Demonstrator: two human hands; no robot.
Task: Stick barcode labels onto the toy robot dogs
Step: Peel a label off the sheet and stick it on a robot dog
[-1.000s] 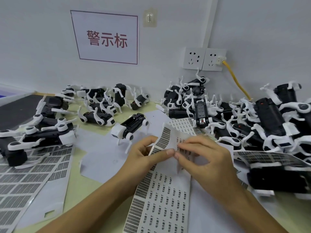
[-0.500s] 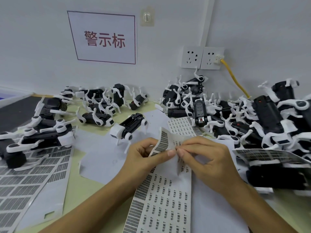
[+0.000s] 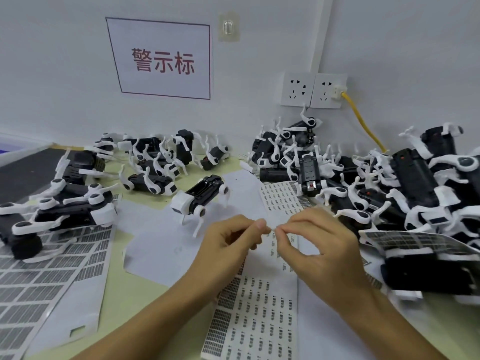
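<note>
Barcode label [image 3: 273, 230] — tiny, pinched between both hands, left [image 3: 228, 245] and right [image 3: 319, 245], above label sheet [image 3: 255, 315].

Centre of the table, one toy robot dog [image 3: 201, 197] stands upright, and everything else sits around it. Behind it to the left, a small group of dogs [image 3: 161, 162] lies tumbled against the wall. To its right, a big heap of dogs [image 3: 384, 183] runs off toward the edge. Just in front, the left hand [image 3: 231, 245] and right hand [image 3: 319, 245] meet fingertip to fingertip above a label sheet [image 3: 255, 313]. Far left, more label sheets [image 3: 39, 279] lie under other dogs [image 3: 59, 211].
</note>
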